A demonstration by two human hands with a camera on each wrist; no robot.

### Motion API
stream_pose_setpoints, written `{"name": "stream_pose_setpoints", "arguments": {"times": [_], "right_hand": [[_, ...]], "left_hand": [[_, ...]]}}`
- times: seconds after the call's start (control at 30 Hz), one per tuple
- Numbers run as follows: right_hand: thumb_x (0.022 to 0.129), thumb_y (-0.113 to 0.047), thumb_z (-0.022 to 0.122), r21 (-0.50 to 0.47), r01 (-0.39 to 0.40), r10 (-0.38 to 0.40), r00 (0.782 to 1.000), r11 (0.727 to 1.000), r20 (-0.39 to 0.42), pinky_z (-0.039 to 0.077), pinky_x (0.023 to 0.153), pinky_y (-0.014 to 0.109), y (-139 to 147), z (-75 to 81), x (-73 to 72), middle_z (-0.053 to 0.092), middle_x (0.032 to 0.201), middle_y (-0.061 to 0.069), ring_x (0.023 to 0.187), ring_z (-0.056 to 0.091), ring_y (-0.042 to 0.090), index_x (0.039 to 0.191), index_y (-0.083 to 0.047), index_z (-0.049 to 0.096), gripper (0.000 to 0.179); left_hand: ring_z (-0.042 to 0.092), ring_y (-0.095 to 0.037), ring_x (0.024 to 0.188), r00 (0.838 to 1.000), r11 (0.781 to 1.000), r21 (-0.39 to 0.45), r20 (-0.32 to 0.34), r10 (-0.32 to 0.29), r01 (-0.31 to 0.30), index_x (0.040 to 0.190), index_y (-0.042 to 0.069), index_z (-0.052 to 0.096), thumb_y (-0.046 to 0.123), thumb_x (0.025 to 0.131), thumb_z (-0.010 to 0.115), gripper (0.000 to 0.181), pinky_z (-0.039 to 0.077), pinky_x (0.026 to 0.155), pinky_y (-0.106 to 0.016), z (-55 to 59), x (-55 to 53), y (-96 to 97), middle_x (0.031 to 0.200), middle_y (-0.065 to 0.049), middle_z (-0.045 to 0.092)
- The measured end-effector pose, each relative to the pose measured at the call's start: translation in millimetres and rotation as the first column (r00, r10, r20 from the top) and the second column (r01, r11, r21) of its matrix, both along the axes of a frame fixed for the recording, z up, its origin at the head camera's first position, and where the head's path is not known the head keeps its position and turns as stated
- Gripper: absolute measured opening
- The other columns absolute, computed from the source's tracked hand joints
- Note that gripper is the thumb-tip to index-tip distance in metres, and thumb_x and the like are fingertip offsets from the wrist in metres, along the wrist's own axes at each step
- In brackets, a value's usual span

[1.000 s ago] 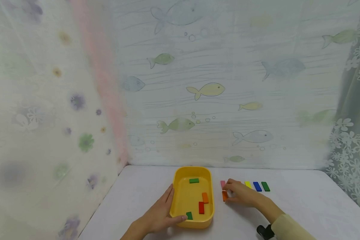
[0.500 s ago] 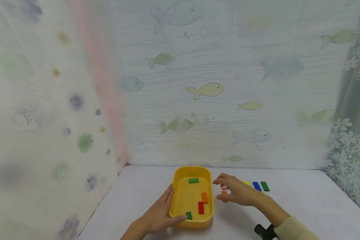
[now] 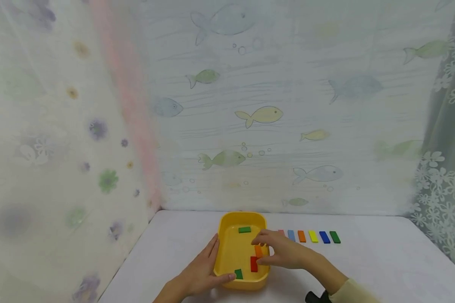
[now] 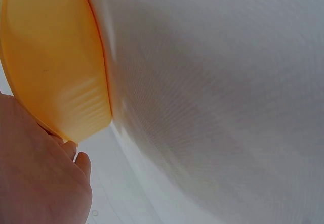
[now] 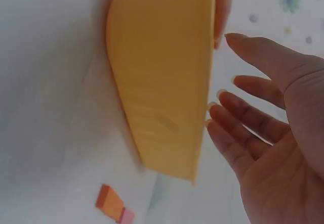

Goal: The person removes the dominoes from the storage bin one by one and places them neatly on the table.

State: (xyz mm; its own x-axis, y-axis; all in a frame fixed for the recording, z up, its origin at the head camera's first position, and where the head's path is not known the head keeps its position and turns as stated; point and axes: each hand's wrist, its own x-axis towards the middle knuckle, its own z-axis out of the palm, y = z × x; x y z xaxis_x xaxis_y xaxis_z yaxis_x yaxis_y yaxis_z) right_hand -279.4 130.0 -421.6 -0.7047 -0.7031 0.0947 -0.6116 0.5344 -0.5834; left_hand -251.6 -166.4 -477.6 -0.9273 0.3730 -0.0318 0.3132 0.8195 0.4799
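Orange block (image 3: 258, 251) lies in the tray (image 3: 246, 285), right side, below my right hand (image 3: 284, 251), fingers parted; my left hand (image 3: 198, 270) grips the rim. Best pinch it squarely, sparing the red block (image 3: 253, 264).

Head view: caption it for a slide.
A left hand holds a yellow tub of coloured blocks; the empty right hand hovers partly over it.

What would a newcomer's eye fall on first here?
The bright yellow tray on the white table stands out first, with green, orange and red blocks inside. The left hand holds its near left corner; the right hand, fingers parted, hovers over its right side. Next, a row of coloured blocks lies right of the tray.
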Motion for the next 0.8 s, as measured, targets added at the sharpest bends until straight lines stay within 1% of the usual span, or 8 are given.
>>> {"name": "stream_pose_setpoints", "arguments": {"times": [0.1,0.17,0.27,0.4,0.47,0.53,0.6,0.8], "right_hand": [[0.092,-0.034,0.078,0.019,-0.024,0.024,1.000,1.000,-0.003,0.054,0.100,0.039,-11.1,-6.4,-0.1,0.063,0.120,-0.003,0.106,0.059,0.020,0.126,-0.015,0.069,0.040],[0.092,-0.032,0.078,0.032,-0.051,0.052,0.999,0.998,-0.008,0.054,0.099,0.037,-19.1,-9.7,-0.4,0.064,0.120,0.000,0.104,0.059,0.019,0.127,-0.012,0.069,0.041],[0.092,-0.031,0.079,0.067,-0.082,0.083,0.997,0.994,-0.006,0.054,0.096,0.030,-30.7,-13.2,-0.6,0.064,0.118,-0.002,0.100,0.059,0.014,0.127,-0.011,0.068,0.042],[0.089,-0.024,0.080,0.170,-0.104,0.111,0.993,0.980,-0.034,0.051,0.086,0.021,-45.4,-18.0,-0.1,0.063,0.111,-0.007,0.090,0.055,0.007,0.124,-0.011,0.069,0.039],[0.088,-0.020,0.081,0.222,-0.104,0.118,0.992,0.970,-0.050,0.050,0.082,0.019,-51.9,-19.4,0.3,0.061,0.105,-0.009,0.085,0.053,0.004,0.123,-0.011,0.070,0.038],[0.088,-0.018,0.081,0.262,-0.096,0.116,0.991,0.960,-0.062,0.051,0.081,0.019,-57.3,-20.8,0.3,0.059,0.101,-0.011,0.082,0.051,0.002,0.122,-0.011,0.070,0.036],[0.088,-0.018,0.081,0.291,-0.078,0.097,0.994,0.954,-0.053,0.052,0.081,0.018,-61.7,-21.9,0.0,0.057,0.096,-0.012,0.080,0.051,0.002,0.121,-0.013,0.070,0.035],[0.090,-0.016,0.080,0.308,-0.053,0.059,0.998,0.950,-0.009,0.051,0.078,0.018,-70.6,-26.2,-4.3,0.053,0.091,-0.010,0.078,0.050,0.004,0.114,-0.015,0.070,0.026]], "left_hand": [[0.029,-0.033,0.152,1.000,1.000,0.003,-0.006,-0.010,0.010,0.164,0.004,0.013,0.077,0.088,0.055,0.114,0.035,0.115,-0.060,-0.2,0.4,-0.9,0.172,-0.011,0.008],[0.028,-0.033,0.152,1.000,1.000,0.006,-0.017,-0.019,0.019,0.164,0.003,0.013,0.076,0.089,0.055,0.113,0.034,0.116,-0.060,-0.3,0.7,-1.9,0.172,-0.012,0.008],[0.027,-0.033,0.153,0.999,1.000,0.007,-0.027,-0.028,0.028,0.164,0.002,0.013,0.075,0.090,0.055,0.112,0.033,0.117,-0.059,-0.5,0.5,-2.6,0.172,-0.012,0.007],[0.027,-0.032,0.153,1.000,1.000,0.009,-0.019,-0.025,0.025,0.164,0.003,0.013,0.076,0.090,0.054,0.112,0.033,0.117,-0.059,-0.8,0.5,-2.5,0.172,-0.011,0.007],[0.026,-0.032,0.153,1.000,1.000,0.013,-0.015,-0.024,0.025,0.164,0.003,0.013,0.076,0.090,0.054,0.112,0.033,0.117,-0.059,-1.1,0.7,-2.3,0.172,-0.010,0.007],[0.026,-0.032,0.154,1.000,1.000,0.016,-0.014,-0.024,0.025,0.164,0.002,0.013,0.075,0.090,0.054,0.112,0.032,0.117,-0.059,-1.3,0.7,-2.2,0.172,-0.010,0.006],[0.025,-0.031,0.154,1.000,1.000,0.011,-0.014,-0.023,0.023,0.164,0.003,0.013,0.076,0.090,0.054,0.112,0.032,0.118,-0.059,-1.2,0.8,-2.1,0.172,-0.010,0.006],[0.025,-0.030,0.154,1.000,1.000,0.007,-0.006,-0.019,0.019,0.164,0.003,0.013,0.077,0.090,0.053,0.112,0.032,0.118,-0.058,-0.5,0.7,-2.8,0.172,-0.009,0.006]]}}
